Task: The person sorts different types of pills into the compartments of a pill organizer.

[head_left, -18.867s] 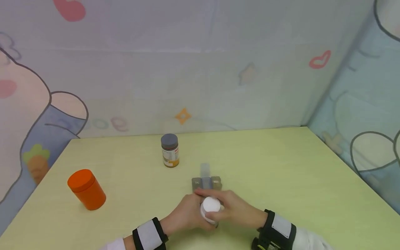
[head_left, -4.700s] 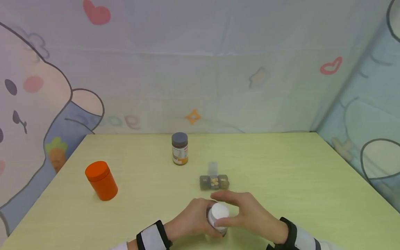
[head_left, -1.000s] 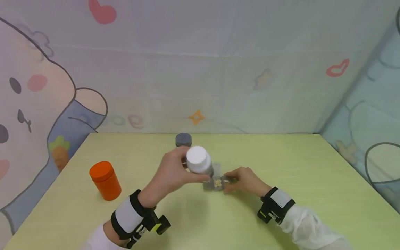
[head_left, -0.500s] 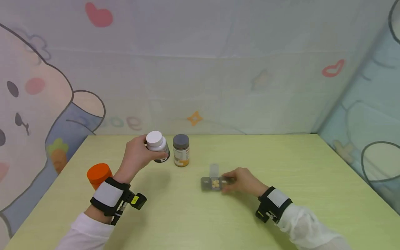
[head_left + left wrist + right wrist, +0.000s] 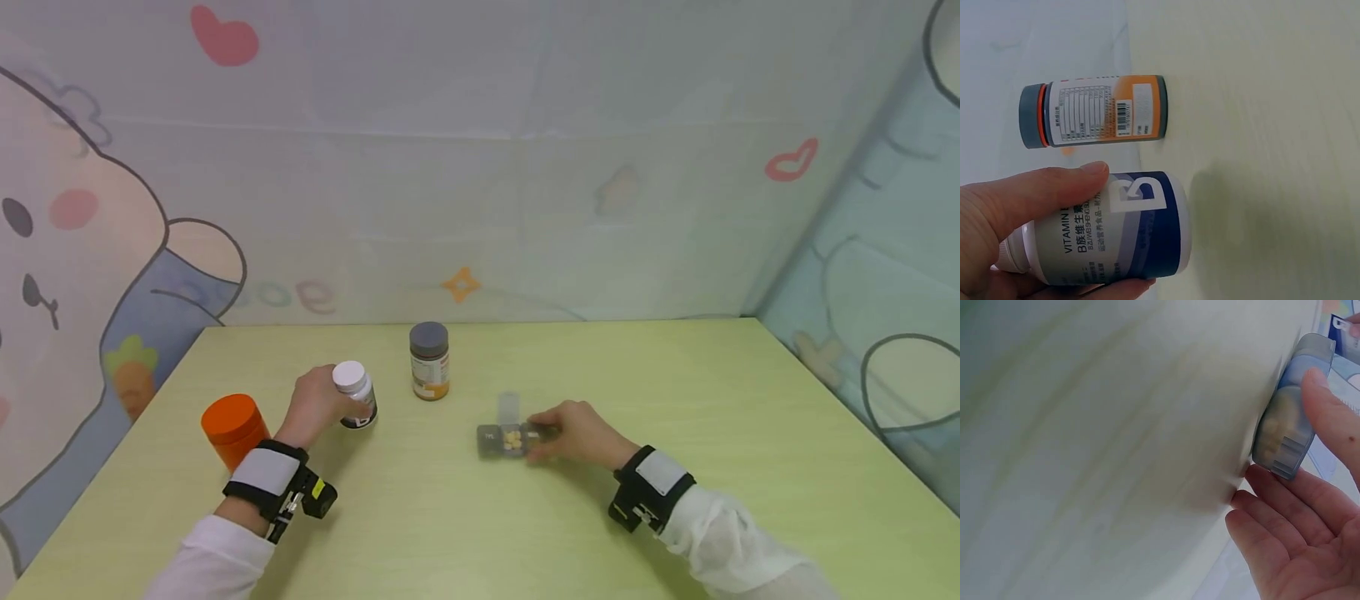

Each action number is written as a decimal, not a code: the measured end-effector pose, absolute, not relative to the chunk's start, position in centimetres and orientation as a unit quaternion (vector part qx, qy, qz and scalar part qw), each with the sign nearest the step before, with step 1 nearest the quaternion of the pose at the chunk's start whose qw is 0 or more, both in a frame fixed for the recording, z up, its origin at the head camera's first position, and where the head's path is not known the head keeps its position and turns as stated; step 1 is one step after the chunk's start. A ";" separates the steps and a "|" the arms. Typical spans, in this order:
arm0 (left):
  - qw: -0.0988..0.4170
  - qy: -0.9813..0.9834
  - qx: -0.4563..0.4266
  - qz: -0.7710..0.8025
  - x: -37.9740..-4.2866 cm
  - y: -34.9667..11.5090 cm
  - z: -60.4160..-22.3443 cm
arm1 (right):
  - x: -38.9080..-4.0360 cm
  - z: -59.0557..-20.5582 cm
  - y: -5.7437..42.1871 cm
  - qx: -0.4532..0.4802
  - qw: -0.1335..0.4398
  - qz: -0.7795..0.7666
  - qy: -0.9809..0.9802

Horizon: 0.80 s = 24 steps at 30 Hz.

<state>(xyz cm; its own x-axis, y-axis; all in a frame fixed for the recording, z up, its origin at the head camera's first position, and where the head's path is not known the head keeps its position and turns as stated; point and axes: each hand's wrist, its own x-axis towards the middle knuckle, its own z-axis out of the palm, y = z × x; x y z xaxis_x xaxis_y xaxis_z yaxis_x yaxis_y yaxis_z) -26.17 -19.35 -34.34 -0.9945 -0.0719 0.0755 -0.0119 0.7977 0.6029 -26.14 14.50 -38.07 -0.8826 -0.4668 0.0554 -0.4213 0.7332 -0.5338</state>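
The left hand (image 5: 318,408) has its thumb and fingers wrapped around the white bottle (image 5: 351,380), between the orange jar (image 5: 232,419) and the gray-topped jar (image 5: 429,371), so it seems best to hold it straight and let its bottom sit flat before letting go. The right hand (image 5: 581,437) pinches one end of the pill box (image 5: 491,442) on the table (image 5: 450,525), and a soft, still hold should stop the pills (image 5: 512,440) spilling from the open middle part. That hand hides the box's end, the left wrist band (image 5: 264,472) covers the orange jar's bottom, and I can't tell if the bottle touches the table.
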 end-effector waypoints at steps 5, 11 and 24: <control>0.039 -0.948 0.025 -0.314 -26.5 -19.7 -35.2 | -26.0 -38.0 14.8 -0.232 0.046 -0.270 0.933; 0.031 -0.950 0.010 -0.312 -27.0 -19.3 -35.4 | -25.9 -37.7 15.5 -0.222 0.047 -0.272 0.935; 0.247 -0.918 -0.171 -0.259 -24.4 -13.4 -33.4 | -24.6 -37.4 16.1 -0.209 0.037 -0.283 0.935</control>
<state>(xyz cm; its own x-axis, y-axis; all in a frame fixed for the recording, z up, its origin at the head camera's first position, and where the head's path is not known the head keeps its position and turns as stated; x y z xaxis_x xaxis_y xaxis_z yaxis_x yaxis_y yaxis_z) -24.42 -13.37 -33.38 -0.8199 0.1856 0.5415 0.4413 0.8075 0.3914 -24.56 16.14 -37.45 -0.9099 -0.4121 0.0481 -0.3697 0.7526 -0.5449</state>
